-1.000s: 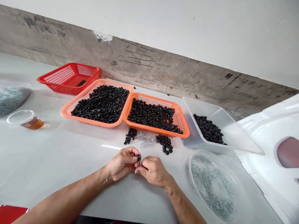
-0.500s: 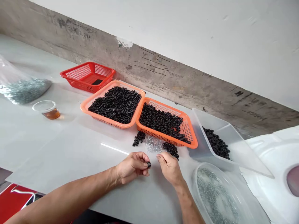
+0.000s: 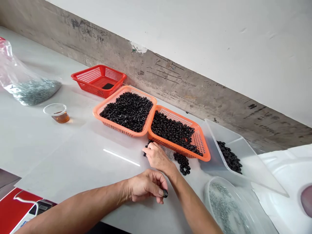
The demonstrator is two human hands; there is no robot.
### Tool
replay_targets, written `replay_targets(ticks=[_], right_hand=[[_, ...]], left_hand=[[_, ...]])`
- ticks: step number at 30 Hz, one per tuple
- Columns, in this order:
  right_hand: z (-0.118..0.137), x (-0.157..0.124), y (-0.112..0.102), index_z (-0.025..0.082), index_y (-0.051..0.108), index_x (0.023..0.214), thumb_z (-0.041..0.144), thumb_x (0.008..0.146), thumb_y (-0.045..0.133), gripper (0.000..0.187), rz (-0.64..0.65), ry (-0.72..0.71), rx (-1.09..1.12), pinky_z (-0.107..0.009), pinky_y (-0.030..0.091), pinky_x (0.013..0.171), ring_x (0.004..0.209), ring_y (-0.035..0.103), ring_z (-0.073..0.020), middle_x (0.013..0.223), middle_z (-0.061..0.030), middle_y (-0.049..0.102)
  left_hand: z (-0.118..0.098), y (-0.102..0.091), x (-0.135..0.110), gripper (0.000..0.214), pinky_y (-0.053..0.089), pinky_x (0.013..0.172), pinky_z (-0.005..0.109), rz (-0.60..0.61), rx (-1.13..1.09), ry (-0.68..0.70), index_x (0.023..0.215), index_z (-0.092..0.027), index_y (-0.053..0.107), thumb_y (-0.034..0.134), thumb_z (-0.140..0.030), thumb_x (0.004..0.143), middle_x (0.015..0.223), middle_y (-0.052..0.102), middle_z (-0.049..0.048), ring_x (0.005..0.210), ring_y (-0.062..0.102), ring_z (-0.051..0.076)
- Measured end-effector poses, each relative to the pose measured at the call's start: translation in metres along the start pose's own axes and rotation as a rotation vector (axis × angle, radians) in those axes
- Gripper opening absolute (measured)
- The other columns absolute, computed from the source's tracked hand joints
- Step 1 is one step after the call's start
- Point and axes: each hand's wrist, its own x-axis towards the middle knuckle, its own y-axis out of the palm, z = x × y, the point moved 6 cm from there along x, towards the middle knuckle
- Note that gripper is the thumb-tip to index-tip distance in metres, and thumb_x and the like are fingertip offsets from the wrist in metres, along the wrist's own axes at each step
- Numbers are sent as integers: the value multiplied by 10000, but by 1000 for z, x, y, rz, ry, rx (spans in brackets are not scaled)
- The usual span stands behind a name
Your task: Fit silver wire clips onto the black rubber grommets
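Note:
My left hand [image 3: 147, 187] is closed in a pinch above the table's near side, with a small black ring-shaped part [image 3: 165, 193] between thumb and fingers. Beyond it, my right hand [image 3: 158, 158] reaches across to a small pile of black parts [image 3: 145, 152] in front of the orange baskets. Its fingers are bent together at the pile; whatever they pinch is hidden. Tiny silvery pieces [image 3: 168, 151] lie beside the right hand, partly covered by it. Just right of these is a loose group of black rings [image 3: 182, 163].
A light orange basket [image 3: 97, 112] and a darker orange basket [image 3: 204, 152] hold many black parts. Behind stands a red basket [image 3: 80, 83]. Left are a cup of amber liquid [image 3: 62, 117] and a bag of metal pieces [image 3: 36, 91]; right, a clear bin [image 3: 258, 172] and round tub [image 3: 207, 191].
My right hand has moved left and away from me, to the left pile of black parts. My left hand, still pinching the black ring, is slightly lower and farther right in view.

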Motion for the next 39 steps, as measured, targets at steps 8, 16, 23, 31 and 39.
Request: replay_targets(ticks=[8, 16, 23, 31, 39], right_hand=[[-7, 1, -2, 166, 627, 783, 82, 804, 493, 160, -153, 54, 256, -277, 401, 736, 793, 481, -160, 811, -54, 549], [-38, -75, -11, 175, 595, 884, 156, 839, 429, 173, -216, 464, 1023, -251, 456, 589, 605, 537, -118, 704, -10, 598], [-50, -112, 11, 175, 650, 971, 190, 825, 447, 250, -366, 577, 1224, -251, 439, 608, 641, 517, -111, 760, -17, 578], [-33, -117, 11, 159, 575, 869, 247, 777, 573, 127, -344, 543, 1432, -223, 425, 535, 567, 516, -98, 651, 19, 550], [-22, -117, 3, 151, 641, 889, 238, 799, 549, 155, -337, 503, 1398, -242, 460, 589, 613, 550, -106, 693, -6, 593]], left_hand=[[0, -5, 2, 160, 431, 530, 241, -28, 8, -7, 703, -88, 650, 712, -104, 556, 580, 607, 25, 473, 576, 117], [-4, -8, 1, 192, 428, 578, 250, -98, -25, 42, 789, -92, 668, 711, -90, 602, 641, 606, 30, 520, 588, 120], [-12, -20, 4, 141, 431, 688, 287, -149, 18, 120, 840, -116, 658, 669, -93, 701, 743, 606, 39, 631, 595, 130], [-16, -26, 11, 134, 451, 697, 310, -207, 42, 130, 844, -123, 657, 684, -121, 713, 797, 622, 54, 655, 588, 137], [-14, -30, 12, 140, 453, 709, 307, -228, 64, 131, 873, -122, 642, 663, -113, 734, 776, 639, 56, 681, 599, 143]])
